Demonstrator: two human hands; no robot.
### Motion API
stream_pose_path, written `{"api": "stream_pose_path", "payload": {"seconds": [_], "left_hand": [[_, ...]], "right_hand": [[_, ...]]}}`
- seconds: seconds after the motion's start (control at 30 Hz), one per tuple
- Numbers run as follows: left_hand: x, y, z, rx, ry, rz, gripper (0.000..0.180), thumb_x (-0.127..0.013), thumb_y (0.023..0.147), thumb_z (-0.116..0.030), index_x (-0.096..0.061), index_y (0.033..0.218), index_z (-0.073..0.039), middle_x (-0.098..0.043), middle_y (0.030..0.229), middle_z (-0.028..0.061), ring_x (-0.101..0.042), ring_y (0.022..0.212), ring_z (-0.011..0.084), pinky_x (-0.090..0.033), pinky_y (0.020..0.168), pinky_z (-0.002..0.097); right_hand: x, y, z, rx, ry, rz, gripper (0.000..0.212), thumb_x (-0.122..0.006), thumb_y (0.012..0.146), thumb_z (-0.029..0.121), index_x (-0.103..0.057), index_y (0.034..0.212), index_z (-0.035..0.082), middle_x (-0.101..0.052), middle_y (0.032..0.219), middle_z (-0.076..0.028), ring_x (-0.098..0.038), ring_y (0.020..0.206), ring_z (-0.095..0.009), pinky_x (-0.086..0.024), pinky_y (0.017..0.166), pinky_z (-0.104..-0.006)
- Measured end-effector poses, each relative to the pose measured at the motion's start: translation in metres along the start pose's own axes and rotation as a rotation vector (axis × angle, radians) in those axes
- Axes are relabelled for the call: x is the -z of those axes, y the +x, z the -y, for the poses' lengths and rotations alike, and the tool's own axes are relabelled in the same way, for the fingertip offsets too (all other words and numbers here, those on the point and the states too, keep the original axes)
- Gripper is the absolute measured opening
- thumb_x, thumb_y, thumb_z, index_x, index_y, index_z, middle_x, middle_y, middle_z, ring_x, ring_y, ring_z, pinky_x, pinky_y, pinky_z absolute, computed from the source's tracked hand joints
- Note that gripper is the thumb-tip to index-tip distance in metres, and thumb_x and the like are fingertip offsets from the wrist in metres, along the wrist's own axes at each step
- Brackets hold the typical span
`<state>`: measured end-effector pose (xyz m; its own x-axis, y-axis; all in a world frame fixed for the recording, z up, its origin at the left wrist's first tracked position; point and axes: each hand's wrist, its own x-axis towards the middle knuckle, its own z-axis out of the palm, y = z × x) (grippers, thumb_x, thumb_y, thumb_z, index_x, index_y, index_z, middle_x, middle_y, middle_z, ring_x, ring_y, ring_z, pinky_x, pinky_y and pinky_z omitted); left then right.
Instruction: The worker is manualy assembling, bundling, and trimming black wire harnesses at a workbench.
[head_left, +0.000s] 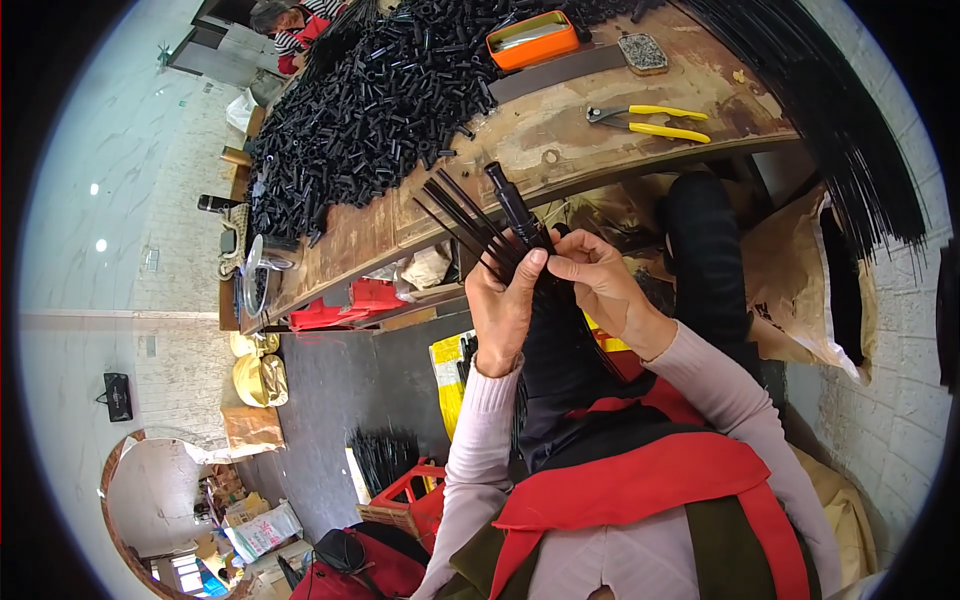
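My left hand (503,312) is closed around several thin black rods (462,212), which fan out up and to the left past the fingers. Its thumb presses against a black stepped tube (514,208) that points up toward the bench edge. Close beside it, my right hand (608,290) has its thumb and fingertips pinched together near the tube's lower end. Whatever lies between those right fingertips is hidden or too small to make out. Both hands are above my lap, in front of the workbench (545,150).
A large heap of short black tubes (380,100) covers the bench's left part. Yellow-handled pliers (650,122), an orange tin (533,42) and a speckled block (642,54) lie on the right. Long black rods (830,110) hang over the right end. Another person (295,30) is at the far left.
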<state>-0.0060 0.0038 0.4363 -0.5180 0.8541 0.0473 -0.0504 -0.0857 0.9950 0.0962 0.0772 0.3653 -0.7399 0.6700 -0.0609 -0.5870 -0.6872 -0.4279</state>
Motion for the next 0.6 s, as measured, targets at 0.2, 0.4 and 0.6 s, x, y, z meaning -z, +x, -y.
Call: {"api": "stream_pose_path", "payload": {"seconds": [0.2,0.4,0.6], "left_hand": [[-0.017,-0.004,-0.013,0.035,0.219,-0.155,0.023,-0.071,0.089,-0.004,-0.062,0.108,0.005,-0.07,0.098,0.0083,-0.063,0.088,0.0109,-0.051,0.081,0.0249],[-0.006,-0.002,0.005,-0.001,0.026,-0.099,0.021,-0.074,0.086,-0.003,-0.066,0.104,0.005,-0.071,0.099,0.0098,-0.065,0.089,0.0126,-0.051,0.082,0.0252],[-0.006,-0.004,0.001,0.062,-0.007,-0.063,0.02,-0.075,0.085,-0.002,-0.068,0.102,0.005,-0.072,0.098,0.0098,-0.066,0.09,0.0136,-0.052,0.084,0.0263]], "right_hand": [[-0.011,-0.011,-0.012,0.168,-0.152,-0.04,0.012,-0.066,0.089,-0.005,-0.06,0.094,0.005,-0.066,0.098,-0.003,-0.061,0.091,-0.008,-0.048,0.084,-0.0222],[-0.009,-0.022,-0.021,0.306,-0.214,-0.092,0.007,-0.065,0.091,-0.002,-0.063,0.094,0.004,-0.065,0.092,-0.001,-0.06,0.086,-0.006,-0.046,0.084,-0.0207],[-0.007,-0.02,-0.011,0.131,-0.096,-0.111,0.003,-0.065,0.092,0.001,-0.067,0.095,0.001,-0.066,0.091,-0.002,-0.06,0.087,-0.006,-0.046,0.085,-0.0213]]}}
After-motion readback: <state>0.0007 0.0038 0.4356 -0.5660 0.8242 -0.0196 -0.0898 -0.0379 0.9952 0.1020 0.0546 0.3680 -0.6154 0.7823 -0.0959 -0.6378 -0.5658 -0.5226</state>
